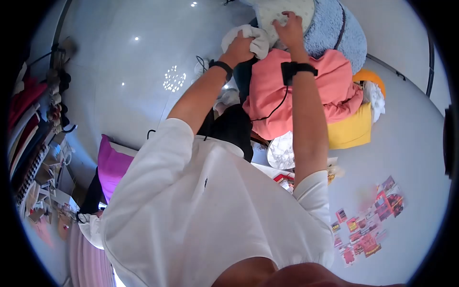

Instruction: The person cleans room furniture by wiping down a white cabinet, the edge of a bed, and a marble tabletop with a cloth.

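My left hand [240, 49] is closed on a bunched white cloth [260, 44], which sticks out on both sides of the fingers. To its right, my right hand [290, 32] lies with fingers spread on a pale, dotted piece of fabric [302, 10]. A fluffy light-blue cushion or bedding piece [330, 33] adjoins this fabric on the right. Below both hands is a heap of coral-pink cloth [272, 88], crossed by my right forearm. Each wrist wears a black band, and a black cable runs down from the right one.
A yellow cloth or cushion [351, 129], an orange round item [370, 79] and white crumpled fabric [374, 100] lie right of the pink heap. A purple cushion [112, 165] is at left, near shelves with hanging clothes [28, 129]. Small pictures [366, 229] cover part of the right wall.
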`<state>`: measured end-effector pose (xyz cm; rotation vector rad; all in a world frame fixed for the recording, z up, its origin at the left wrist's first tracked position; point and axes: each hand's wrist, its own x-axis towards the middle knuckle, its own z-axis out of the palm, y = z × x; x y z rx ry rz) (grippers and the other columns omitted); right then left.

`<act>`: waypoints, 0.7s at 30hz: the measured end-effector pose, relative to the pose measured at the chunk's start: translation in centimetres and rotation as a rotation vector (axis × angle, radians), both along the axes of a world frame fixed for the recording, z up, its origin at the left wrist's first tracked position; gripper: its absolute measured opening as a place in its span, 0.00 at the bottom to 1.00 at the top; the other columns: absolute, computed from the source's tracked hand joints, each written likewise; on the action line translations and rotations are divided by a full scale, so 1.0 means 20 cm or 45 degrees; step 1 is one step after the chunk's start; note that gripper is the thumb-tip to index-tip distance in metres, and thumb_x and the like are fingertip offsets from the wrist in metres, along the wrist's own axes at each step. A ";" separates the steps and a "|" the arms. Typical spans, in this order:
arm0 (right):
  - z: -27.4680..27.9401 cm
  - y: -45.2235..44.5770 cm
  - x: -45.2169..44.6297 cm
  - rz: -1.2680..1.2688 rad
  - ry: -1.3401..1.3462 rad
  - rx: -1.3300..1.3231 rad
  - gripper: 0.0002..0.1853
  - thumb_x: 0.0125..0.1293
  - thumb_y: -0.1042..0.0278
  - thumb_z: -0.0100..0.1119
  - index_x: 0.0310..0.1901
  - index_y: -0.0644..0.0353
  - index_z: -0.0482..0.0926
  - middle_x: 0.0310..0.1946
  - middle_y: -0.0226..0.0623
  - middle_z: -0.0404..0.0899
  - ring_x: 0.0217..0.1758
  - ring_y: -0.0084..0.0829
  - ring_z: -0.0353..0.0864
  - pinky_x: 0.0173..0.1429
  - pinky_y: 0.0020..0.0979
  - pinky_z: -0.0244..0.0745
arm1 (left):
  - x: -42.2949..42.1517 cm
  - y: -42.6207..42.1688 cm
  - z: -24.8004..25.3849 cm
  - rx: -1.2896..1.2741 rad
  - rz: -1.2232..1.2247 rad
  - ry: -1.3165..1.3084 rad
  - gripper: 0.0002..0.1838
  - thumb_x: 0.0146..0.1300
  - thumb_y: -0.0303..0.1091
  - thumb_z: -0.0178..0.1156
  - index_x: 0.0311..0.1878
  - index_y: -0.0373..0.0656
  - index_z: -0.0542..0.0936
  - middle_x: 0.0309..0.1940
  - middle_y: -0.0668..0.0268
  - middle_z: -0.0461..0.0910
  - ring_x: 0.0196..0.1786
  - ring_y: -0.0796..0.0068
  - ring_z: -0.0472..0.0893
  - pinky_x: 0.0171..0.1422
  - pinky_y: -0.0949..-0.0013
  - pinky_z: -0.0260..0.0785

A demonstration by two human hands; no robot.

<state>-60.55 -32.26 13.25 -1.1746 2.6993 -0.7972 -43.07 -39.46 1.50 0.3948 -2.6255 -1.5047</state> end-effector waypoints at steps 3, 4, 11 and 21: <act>0.04 -0.14 -0.21 0.055 0.097 0.186 0.22 0.56 0.53 0.67 0.46 0.60 0.80 0.41 0.50 0.81 0.48 0.49 0.79 0.54 0.44 0.75 | -0.01 0.00 0.12 0.015 0.064 -0.227 0.23 0.46 0.38 0.67 0.50 0.55 0.84 0.59 0.37 0.71 0.55 0.40 0.77 0.63 0.50 0.72; 0.06 -0.20 -0.27 0.020 0.149 0.227 0.23 0.55 0.49 0.68 0.43 0.60 0.81 0.38 0.47 0.82 0.44 0.48 0.81 0.51 0.43 0.76 | 0.00 0.00 0.16 0.016 0.091 -0.236 0.23 0.46 0.38 0.67 0.50 0.55 0.84 0.59 0.37 0.71 0.55 0.40 0.77 0.63 0.50 0.72; -0.12 -0.18 -0.35 0.190 -0.455 0.870 0.39 0.37 0.26 0.74 0.29 0.62 0.77 0.26 0.39 0.78 0.32 0.33 0.78 0.40 0.33 0.74 | 0.04 0.05 0.18 0.115 0.298 -0.074 0.22 0.48 0.34 0.67 0.50 0.51 0.84 0.63 0.39 0.66 0.60 0.42 0.74 0.65 0.53 0.69; -0.22 -0.07 -0.44 0.321 -0.761 0.571 0.29 0.45 0.48 0.78 0.27 0.56 0.65 0.22 0.28 0.65 0.27 0.27 0.66 0.32 0.31 0.64 | 0.30 0.11 0.14 0.070 -0.038 -0.432 0.31 0.52 0.35 0.65 0.62 0.46 0.74 0.59 0.38 0.68 0.52 0.39 0.78 0.59 0.50 0.73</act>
